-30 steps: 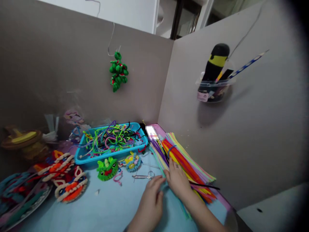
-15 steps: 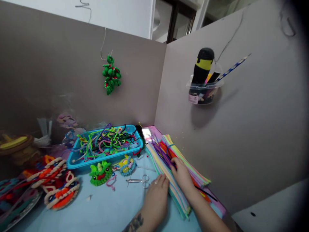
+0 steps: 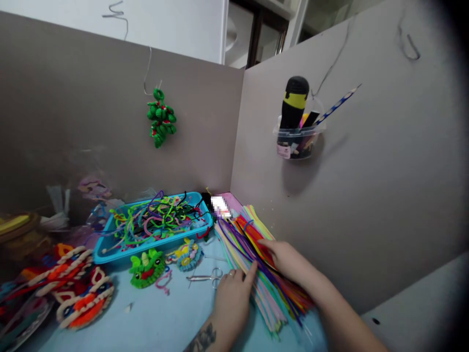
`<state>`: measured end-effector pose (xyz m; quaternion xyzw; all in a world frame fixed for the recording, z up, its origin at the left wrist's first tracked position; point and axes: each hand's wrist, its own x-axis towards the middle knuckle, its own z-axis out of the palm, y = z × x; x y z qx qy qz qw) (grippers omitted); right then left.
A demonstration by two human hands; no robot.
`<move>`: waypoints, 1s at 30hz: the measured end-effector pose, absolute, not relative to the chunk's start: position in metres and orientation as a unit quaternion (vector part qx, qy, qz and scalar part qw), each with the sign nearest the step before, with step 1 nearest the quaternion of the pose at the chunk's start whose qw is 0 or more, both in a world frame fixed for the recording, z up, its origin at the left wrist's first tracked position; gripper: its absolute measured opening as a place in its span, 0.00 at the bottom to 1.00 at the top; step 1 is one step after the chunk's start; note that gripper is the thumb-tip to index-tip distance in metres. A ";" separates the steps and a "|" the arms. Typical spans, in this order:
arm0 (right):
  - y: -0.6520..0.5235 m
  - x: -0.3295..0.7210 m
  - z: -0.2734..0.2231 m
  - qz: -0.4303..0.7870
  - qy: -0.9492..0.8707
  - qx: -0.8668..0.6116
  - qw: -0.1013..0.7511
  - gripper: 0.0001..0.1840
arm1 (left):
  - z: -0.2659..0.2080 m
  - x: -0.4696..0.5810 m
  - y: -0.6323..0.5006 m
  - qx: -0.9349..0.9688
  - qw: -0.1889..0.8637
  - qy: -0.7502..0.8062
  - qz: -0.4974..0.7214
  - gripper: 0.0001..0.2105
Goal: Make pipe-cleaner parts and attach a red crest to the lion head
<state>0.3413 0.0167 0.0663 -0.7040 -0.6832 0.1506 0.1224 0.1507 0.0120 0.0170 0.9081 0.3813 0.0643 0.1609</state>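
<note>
My left hand (image 3: pixel 235 297) lies with fingers stretched over a bundle of pastel pipe cleaners (image 3: pixel 264 299) on the table. Its index finger touches the purple pipe cleaners (image 3: pixel 229 230) lying across the bundle. Just right of it, my right hand (image 3: pixel 285 258) is closed around a bundle of red and orange pipe cleaners (image 3: pixel 252 234); its curled fingers are partly hidden. Small scissors (image 3: pixel 205 277) rest left of my left hand. A green pipe-cleaner dragon head (image 3: pixel 147 269) and a blue-and-yellow pipe-cleaner piece (image 3: pixel 188 256) sit further left.
A blue tray (image 3: pixel 154 246) full of tangled pipe cleaners stands at the back. Orange and white pipe-cleaner pieces (image 3: pixel 86 298) lie at the left. A clear tub (image 3: pixel 298 142) of tools hangs on the right partition; a green ornament (image 3: pixel 161 118) hangs behind the tray.
The purple pipe cleaners now lie across the pastel bundle. My right hand has shifted right onto the red-orange bundle, whose lower ends are blurred. The view has turned slightly right.
</note>
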 end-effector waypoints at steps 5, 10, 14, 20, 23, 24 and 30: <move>0.045 0.354 0.053 0.106 -0.613 -0.779 0.081 0.18 | 0.021 0.164 0.016 0.918 0.084 0.385 0.049 0.33; 0.054 0.343 0.026 0.122 -0.609 -0.779 0.087 0.13 | 0.023 0.177 0.023 0.917 0.050 0.392 0.054 0.30; 0.052 0.344 0.025 0.108 -0.601 -0.784 0.109 0.07 | 0.022 0.178 0.027 0.910 0.064 0.407 0.044 0.25; 0.040 0.363 0.045 0.084 -0.569 -0.802 0.162 0.05 | 0.013 0.177 0.026 0.907 0.081 0.411 0.037 0.22; 0.034 0.370 0.052 0.079 -0.560 -0.802 0.195 0.05 | 0.010 0.178 0.027 0.906 0.091 0.411 0.035 0.23; 0.033 0.372 0.052 0.075 -0.557 -0.799 0.214 0.05 | 0.010 0.177 0.028 0.907 0.092 0.410 0.034 0.24; 0.034 0.373 0.045 0.089 -0.547 -0.783 0.282 0.07 | 0.013 0.147 0.037 0.916 0.238 0.306 0.106 0.35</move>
